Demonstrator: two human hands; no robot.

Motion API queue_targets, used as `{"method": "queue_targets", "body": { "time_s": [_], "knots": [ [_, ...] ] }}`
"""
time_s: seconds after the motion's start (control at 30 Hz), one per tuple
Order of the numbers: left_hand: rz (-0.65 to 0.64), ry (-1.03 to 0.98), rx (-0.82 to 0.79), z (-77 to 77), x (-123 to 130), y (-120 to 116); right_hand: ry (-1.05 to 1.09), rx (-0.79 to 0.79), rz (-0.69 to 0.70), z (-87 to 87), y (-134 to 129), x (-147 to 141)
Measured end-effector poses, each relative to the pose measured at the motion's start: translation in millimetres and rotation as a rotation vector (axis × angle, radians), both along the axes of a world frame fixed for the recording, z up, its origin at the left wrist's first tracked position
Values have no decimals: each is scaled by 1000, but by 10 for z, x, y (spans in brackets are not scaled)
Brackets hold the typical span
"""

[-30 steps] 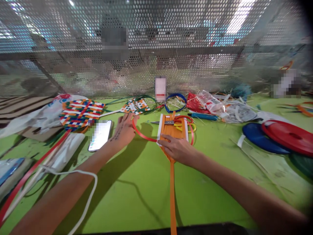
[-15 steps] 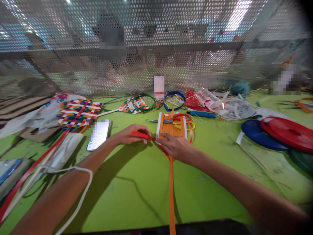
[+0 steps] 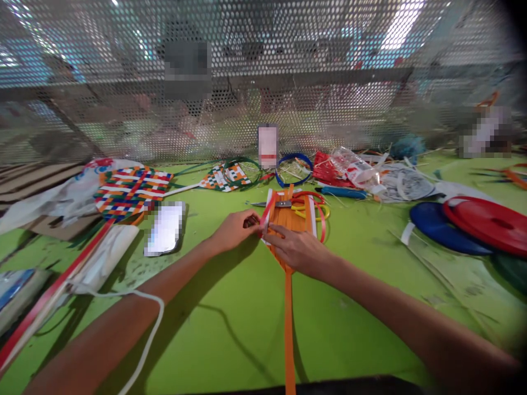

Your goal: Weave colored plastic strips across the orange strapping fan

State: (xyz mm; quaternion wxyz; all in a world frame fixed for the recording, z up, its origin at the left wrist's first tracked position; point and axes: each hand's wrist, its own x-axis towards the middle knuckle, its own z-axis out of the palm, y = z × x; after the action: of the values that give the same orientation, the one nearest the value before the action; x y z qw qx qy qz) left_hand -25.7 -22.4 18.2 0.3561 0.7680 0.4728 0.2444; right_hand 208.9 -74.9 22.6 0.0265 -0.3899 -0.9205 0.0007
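Fingers of left hand point(image 3: 234, 231) clamped on red strip point(image 3: 268, 207) at left edge of orange strip panel point(image 3: 283, 216); panel apparently steadied by right hand point(image 3: 300, 250), fingers extended, pinch unclear. Scissors point(image 3: 283, 204) laid across panel, perhaps as weight.

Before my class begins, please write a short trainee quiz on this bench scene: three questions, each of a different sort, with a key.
1. True or false: the left hand is gripping the scissors.

2. At the right of the picture, which disc overlaps the blue disc?
A) a green one
B) a red one
C) a yellow one

3. Fill the gap: the right hand rests on a panel of ____ strips.

Key:
1. False; the red strip is at its fingertips, and the scissors lie across the panel.
2. B, the red disc.
3. orange.
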Motion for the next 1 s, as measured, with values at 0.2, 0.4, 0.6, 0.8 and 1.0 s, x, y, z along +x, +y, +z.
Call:
{"method": "queue_targets", "body": {
  "time_s": [0.2,0.4,0.6,0.8,1.0],
  "knots": [
    [-113,-170,-78,16,2,42,-7,11,0,-8,11,4],
    [-222,-229,-215,47,-72,96,-12,28,26,-24,19,15],
    [-134,-112,-141,83,-35,40,19,26,17,-31,9,18],
    [-106,-155,-211,26,-12,48,15,28,10,-20,5,9],
    [30,-104,-137,-45,30,21,16,7,-1,-7,0,5]
  ]
}}
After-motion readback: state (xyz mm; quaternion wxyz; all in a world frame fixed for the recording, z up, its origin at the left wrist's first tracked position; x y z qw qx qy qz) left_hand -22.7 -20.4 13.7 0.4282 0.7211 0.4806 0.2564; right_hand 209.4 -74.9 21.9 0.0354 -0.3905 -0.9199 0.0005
